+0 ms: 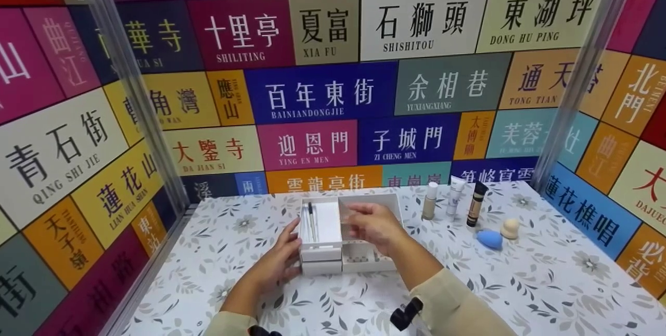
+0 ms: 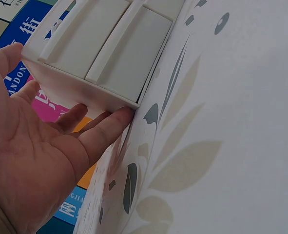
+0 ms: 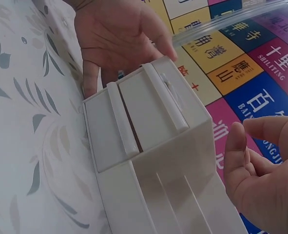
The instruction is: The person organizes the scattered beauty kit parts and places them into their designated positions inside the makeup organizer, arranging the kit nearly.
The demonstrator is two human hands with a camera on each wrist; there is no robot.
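Observation:
A white desktop organizer [image 1: 321, 267] with two small drawers [image 3: 109, 131] at its lower left stands on the table. My left hand [image 1: 281, 255] rests against its left side; the left wrist view shows those fingers [image 2: 107, 129] spread along the side wall and lower edge. Above the right compartment hovers my right hand [image 1: 377, 224], its thumb and index fingertips close together. In the right wrist view I see nothing held by this right hand [image 3: 268, 170]. Slender pen-like sticks [image 1: 311, 219], one with a dark end, lie in the top left compartment.
Right of the organizer stand a beige bottle with a white cap [image 1: 429, 202], a white tube [image 1: 455, 198] and a black-and-beige tube [image 1: 474, 206]. A blue makeup sponge [image 1: 489, 239] and a beige gourd-shaped sponge [image 1: 510, 229] lie nearby. Sign-covered walls [image 1: 322, 91] enclose the table.

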